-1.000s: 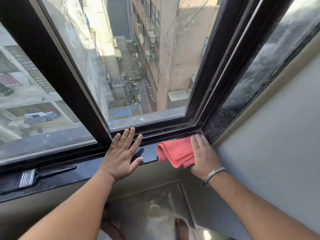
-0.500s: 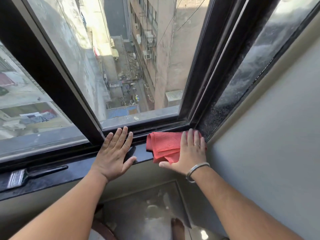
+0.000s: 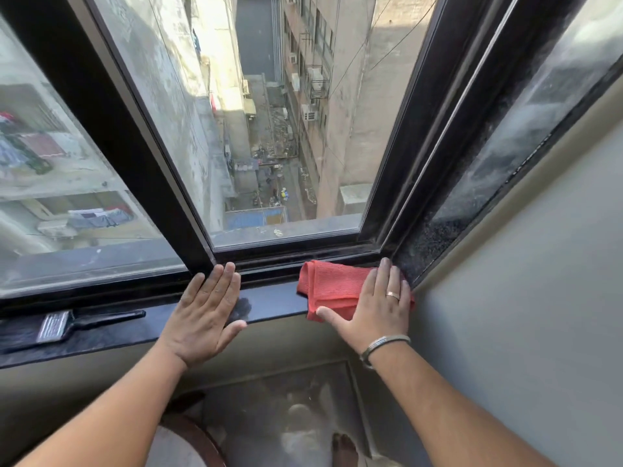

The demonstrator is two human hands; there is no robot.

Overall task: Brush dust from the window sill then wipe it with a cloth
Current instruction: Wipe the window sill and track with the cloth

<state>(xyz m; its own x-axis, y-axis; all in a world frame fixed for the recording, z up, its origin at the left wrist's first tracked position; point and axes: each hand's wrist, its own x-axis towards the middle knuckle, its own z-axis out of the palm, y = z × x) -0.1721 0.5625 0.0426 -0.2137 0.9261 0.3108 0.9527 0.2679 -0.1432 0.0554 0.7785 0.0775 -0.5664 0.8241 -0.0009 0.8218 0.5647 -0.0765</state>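
Note:
A folded red cloth [image 3: 332, 286] lies on the dark polished window sill [image 3: 269, 306] at its right end, against the window frame. My right hand [image 3: 377, 306] lies flat on the cloth with fingers spread, pressing it down; a ring and a bracelet show on it. My left hand [image 3: 205, 315] rests flat on the sill to the left of the cloth, fingers together, holding nothing. A black-handled paint brush [image 3: 67, 323] lies on the sill at the far left, apart from both hands.
The black window frame [image 3: 303, 256] runs along the back of the sill, with a thick upright bar [image 3: 111, 139] behind my left hand. A dusty side panel [image 3: 505, 136] and a grey wall [image 3: 539, 281] close off the right. Floor and a bare foot [image 3: 344, 449] show below.
My right hand has flattened onto the cloth and slid it a little left, then back toward the right corner. My left hand stays planted on the sill.

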